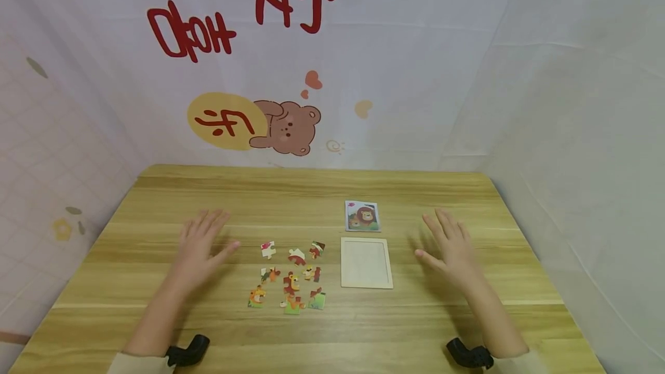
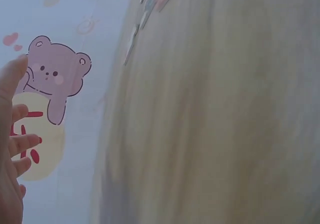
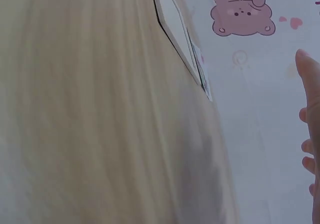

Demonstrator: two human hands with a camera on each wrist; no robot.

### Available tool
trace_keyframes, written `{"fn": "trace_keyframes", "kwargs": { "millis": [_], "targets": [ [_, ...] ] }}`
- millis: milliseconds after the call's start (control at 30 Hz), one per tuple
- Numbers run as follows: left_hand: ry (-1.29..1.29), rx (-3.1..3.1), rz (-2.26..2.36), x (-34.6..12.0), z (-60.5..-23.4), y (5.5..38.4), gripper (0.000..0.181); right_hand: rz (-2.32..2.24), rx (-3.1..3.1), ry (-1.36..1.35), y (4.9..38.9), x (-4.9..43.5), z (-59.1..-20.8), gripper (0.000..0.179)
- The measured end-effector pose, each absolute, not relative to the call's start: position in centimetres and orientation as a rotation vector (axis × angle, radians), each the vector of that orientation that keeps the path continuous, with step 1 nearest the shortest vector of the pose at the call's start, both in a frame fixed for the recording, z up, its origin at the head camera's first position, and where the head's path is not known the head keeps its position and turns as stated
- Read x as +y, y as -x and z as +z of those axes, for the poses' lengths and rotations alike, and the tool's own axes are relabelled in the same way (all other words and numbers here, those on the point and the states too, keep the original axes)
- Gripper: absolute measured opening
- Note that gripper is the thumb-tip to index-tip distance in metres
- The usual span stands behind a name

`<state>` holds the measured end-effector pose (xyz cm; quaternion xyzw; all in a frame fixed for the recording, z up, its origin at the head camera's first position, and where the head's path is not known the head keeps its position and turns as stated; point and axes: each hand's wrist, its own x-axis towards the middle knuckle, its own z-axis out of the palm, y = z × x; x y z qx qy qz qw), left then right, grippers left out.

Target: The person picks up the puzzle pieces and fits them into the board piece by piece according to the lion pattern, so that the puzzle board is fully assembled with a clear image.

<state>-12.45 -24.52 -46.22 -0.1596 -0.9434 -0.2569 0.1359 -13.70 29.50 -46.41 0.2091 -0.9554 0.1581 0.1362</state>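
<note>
While left hand [image 1: 197,250] and right hand [image 1: 453,251] sit spread, released, at frame's left and right, puzzle pieces [image 1: 291,283] lie scattered lower centre; shallow tray [image 1: 366,264] between pieces and right hand; lion card [image 1: 362,217] just above tray; bear-print backdrop [image 1: 410,45] across top.

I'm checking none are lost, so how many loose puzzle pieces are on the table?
9 puzzle pieces, between the left hand and the pale tray: three in the far row, three in the middle, three in the near row. None appears hidden.
</note>
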Motion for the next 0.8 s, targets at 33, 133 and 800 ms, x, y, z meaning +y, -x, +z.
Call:
{"fn": "trace_keyframes", "kwargs": {
  "millis": [33, 133, 800],
  "targets": [
    [0.467, -2.719, -0.761, -24.4, -46.4, 12.5, 0.068, 0.478, -2.758, -0.609, 13.6, 29.3, -46.6, 0.081],
    [0.462, -2.707, -0.812, -23.9, -47.1, 12.6, 0.067, 0.538, -2.748, -0.603, 13.4, 28.7, -47.3, 0.079],
    [0.385, -2.798, -1.155, -21.2, -50.1, 13.4, 0.068, 0.950, -2.837, -0.644, 12.4, 26.3, -50.8, 0.084]
  ]
}}
